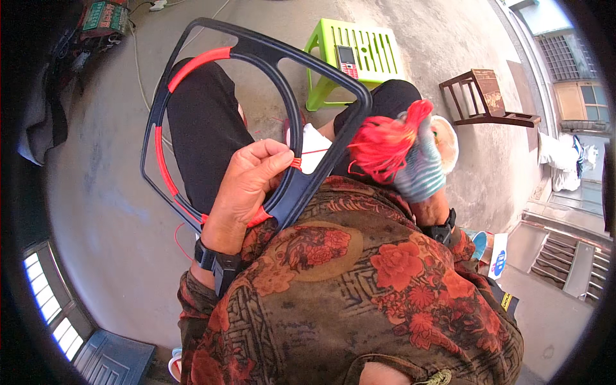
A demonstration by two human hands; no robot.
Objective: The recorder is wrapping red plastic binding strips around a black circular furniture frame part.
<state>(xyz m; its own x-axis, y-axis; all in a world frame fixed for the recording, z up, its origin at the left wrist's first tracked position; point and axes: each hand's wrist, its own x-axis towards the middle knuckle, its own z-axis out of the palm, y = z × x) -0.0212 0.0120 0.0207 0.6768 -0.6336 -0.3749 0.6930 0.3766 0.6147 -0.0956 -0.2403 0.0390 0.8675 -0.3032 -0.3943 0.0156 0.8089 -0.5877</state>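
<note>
— What's going on over there?

— The person is winding red cord (pixel 307 153) round a dark plastic frame (pixel 256 122) that rests across the lap. The left hand (pixel 247 186) is closed on the frame's lower bar, thumb and fingers pinching the cord where it meets the bar. Several stretches of the frame are already wrapped in red, so I'd judge the wrapping partly done.

— And the other hand?

— The right hand (pixel 420 170), in a striped glove, is closed round a loose bundle of red cord (pixel 385 144), held up beside the frame with the strand drawn taut between the two.

— What does the next turn ask for?

— I reckon keeping that strand tight while the bundle goes through the frame's opening, laying each turn snug against the last.

— Anything you can't see?

— The gloved fingers are buried in the bundle, and the knot at the bar is too small to tell. Beyond the knees stand a green stool (pixel 359 54) with a small phone (pixel 347 62) on it, and a wooden chair (pixel 484 96).
</note>
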